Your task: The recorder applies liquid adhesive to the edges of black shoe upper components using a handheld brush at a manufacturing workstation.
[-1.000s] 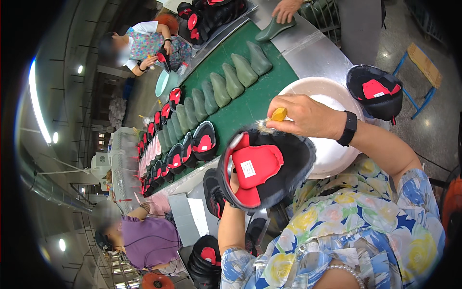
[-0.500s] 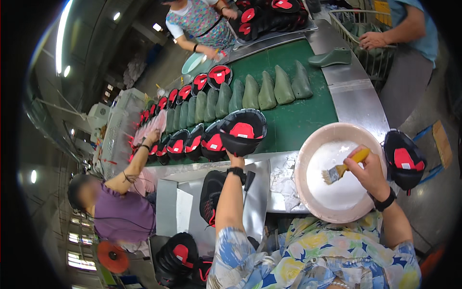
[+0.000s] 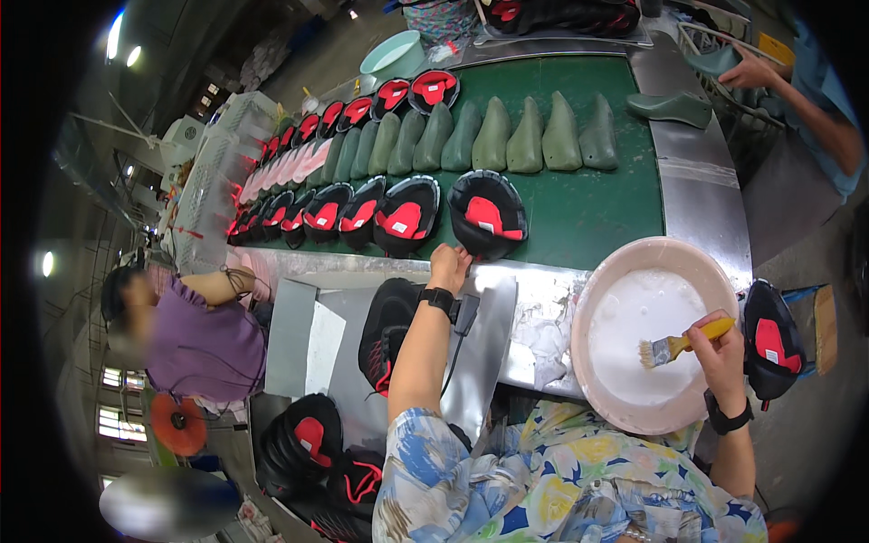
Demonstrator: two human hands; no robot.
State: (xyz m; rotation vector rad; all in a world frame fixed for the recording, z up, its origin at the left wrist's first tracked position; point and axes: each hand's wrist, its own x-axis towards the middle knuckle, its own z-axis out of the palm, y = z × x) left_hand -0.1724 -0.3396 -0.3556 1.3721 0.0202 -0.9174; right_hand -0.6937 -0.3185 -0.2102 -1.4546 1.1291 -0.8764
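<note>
My right hand (image 3: pixel 720 362) is closed round the yellow handle of a paintbrush (image 3: pixel 674 347), its pale bristles over a pinkish basin (image 3: pixel 597 398) of white liquid (image 3: pixel 634 312). My left hand (image 3: pixel 449 267) is at the near edge of the green conveyor belt (image 3: pixel 579 213), fingers curled together. Just beyond its fingertips, a black shoe upper with a red inside (image 3: pixel 487 215) stands on the belt; whether the fingers still grip it is hidden. Left of that upper runs a row of similar uppers (image 3: pixel 407 217). Behind them stand green shoe lasts (image 3: pixel 491 136), and a far row of uppers (image 3: pixel 434 89).
Another upper (image 3: pixel 771 339) sits right of the basin. White crumpled cloth (image 3: pixel 548 339) lies left of it. Black shoes (image 3: pixel 385 335) are by my left forearm. A co-worker in purple (image 3: pixel 204 335) is at left; another person's hand (image 3: pixel 749 68) holds a last at upper right.
My left hand has put the upper down on the belt and drawn slightly lower. My right hand with the paintbrush has moved a little right and down. The left co-worker's arm has pulled back.
</note>
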